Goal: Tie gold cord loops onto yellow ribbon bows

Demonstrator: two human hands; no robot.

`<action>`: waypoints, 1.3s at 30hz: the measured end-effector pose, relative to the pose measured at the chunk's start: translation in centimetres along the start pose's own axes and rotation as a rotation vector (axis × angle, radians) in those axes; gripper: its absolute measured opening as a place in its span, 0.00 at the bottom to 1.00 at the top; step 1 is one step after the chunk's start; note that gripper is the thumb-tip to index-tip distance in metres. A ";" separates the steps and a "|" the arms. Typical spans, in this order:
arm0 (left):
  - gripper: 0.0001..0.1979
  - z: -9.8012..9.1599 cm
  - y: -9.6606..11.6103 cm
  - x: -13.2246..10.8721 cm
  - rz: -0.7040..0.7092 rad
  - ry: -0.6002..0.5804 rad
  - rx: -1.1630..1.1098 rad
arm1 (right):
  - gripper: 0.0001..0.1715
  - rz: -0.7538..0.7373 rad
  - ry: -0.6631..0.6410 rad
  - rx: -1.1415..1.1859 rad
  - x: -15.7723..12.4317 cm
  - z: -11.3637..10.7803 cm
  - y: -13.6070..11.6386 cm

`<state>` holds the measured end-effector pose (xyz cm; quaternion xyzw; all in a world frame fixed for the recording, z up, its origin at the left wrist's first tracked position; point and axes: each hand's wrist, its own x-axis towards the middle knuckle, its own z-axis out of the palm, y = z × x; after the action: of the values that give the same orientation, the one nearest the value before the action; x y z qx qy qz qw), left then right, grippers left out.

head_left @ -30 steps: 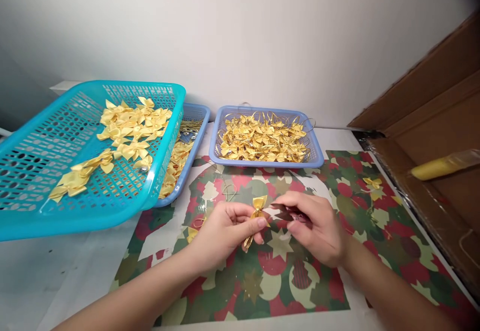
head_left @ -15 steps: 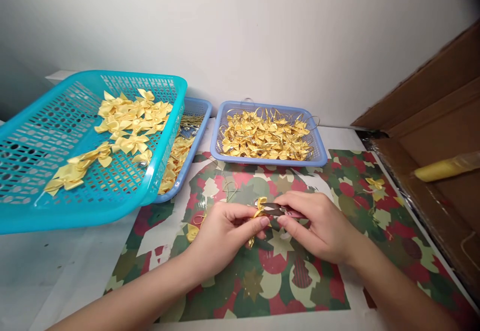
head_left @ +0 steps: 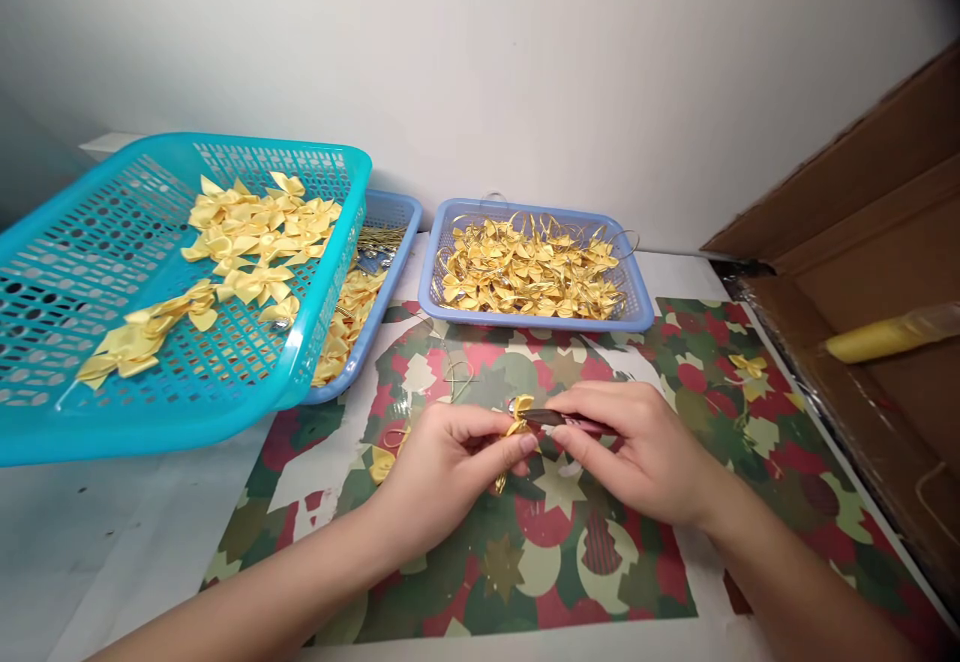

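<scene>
Left hand [head_left: 454, 452] is pinching a yellow bow [head_left: 523, 404] — likely light, soft, best held mid-knot; right hand [head_left: 641, 447], at three o'clock, is gripping a dark-tipped tool [head_left: 543, 417].

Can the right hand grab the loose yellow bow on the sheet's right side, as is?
Probably not: the right hand holds a dark-bladed tool, so its grip is taken, though nothing visible blocks the loose yellow bow.

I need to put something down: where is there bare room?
Free: the patterned sheet between the left forearm and right forearm; and the white tabletop between the turquoise basket and left forearm, bar some specks. Crowded: where the left hand holds a bow and the right hand a tool, and farther back at the central blue basket.
</scene>
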<state>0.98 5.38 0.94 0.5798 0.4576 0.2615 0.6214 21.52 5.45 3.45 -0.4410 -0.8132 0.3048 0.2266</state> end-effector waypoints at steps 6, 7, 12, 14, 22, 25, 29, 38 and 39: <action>0.14 -0.1 -0.1 0.0 -0.015 -0.004 -0.008 | 0.10 0.032 -0.005 0.021 0.0 0.1 -0.2; 0.14 -0.1 -0.2 0.1 -0.017 -0.006 -0.006 | 0.10 0.035 -0.005 0.020 0.1 0.1 -0.2; 0.15 -0.1 -0.2 0.1 -0.032 -0.019 -0.011 | 0.12 0.056 -0.015 0.022 0.1 0.2 0.0; 0.14 -0.2 -0.2 0.2 -0.048 -0.024 -0.035 | 0.12 0.066 -0.020 0.029 0.1 0.1 0.1; 0.14 -0.1 0.0 0.2 -0.094 -0.032 -0.088 | 0.12 0.103 -0.017 0.006 0.2 0.0 0.3; 0.15 -0.1 -0.1 0.3 -0.112 -0.043 -0.121 | 0.11 0.124 -0.028 0.005 0.2 0.0 0.4; 0.15 0.0 -0.2 0.5 -0.119 -0.046 -0.148 | 0.09 0.150 -0.060 0.009 0.1 -0.5 0.2; 0.17 0.0 0.0 0.3 -0.124 -0.103 -0.173 | 0.13 0.226 0.087 0.168 0.2 -0.6 -0.1; 0.17 0.0 0.0 0.3 -0.125 -0.121 -0.178 | 0.13 0.269 0.123 0.237 0.3 0.0 -0.1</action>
<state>1.13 5.63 0.81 0.5076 0.4292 0.2264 0.7120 21.37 5.65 3.56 -0.5336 -0.6900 0.3984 0.2837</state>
